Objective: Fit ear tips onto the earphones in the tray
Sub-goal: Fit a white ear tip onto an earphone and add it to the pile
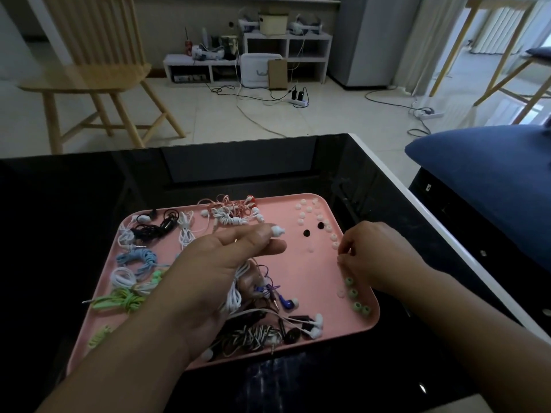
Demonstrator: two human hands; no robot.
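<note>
**Head view: one earphone in hand, most of the tray still to fit**

Your left hand (238, 248) pinches a white earphone (276, 231) at mid-frame, nozzle towards the right, its cord bunched in the palm. Your right hand (372, 251) reaches the tray's (298, 263) right rim; its fingers (343, 257) curl over the loose ear tips (356, 296), and I can't tell whether one is caught. Bundled earphones (137, 260) crowd the left half, so I judge you're early on.
</note>
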